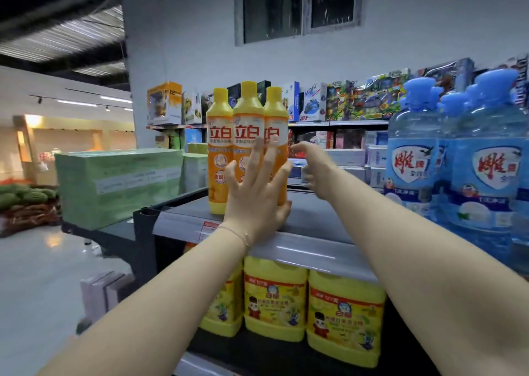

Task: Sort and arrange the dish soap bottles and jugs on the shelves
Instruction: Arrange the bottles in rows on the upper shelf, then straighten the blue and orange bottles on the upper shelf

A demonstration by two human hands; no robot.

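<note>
Three tall orange dish soap bottles [220,146] with yellow caps stand upright side by side at the left end of the top shelf [315,218]. My left hand [256,192] lies flat against the fronts of the middle and right bottles, fingers straight and spread. My right hand [315,166] hovers just to the right of the right bottle, fingers loosely curved and holding nothing. Blue dish soap jugs [483,161] stand at the right end of the same shelf. On the shelf below stand yellow jugs [274,298] in a row.
A green wrapped stack of boxes [117,184] sits on a dark cart to the left. Toy boxes [357,101] fill shelves against the back wall. Bare floor [37,275] lies at lower left. Between the orange bottles and blue jugs the shelf top is bare.
</note>
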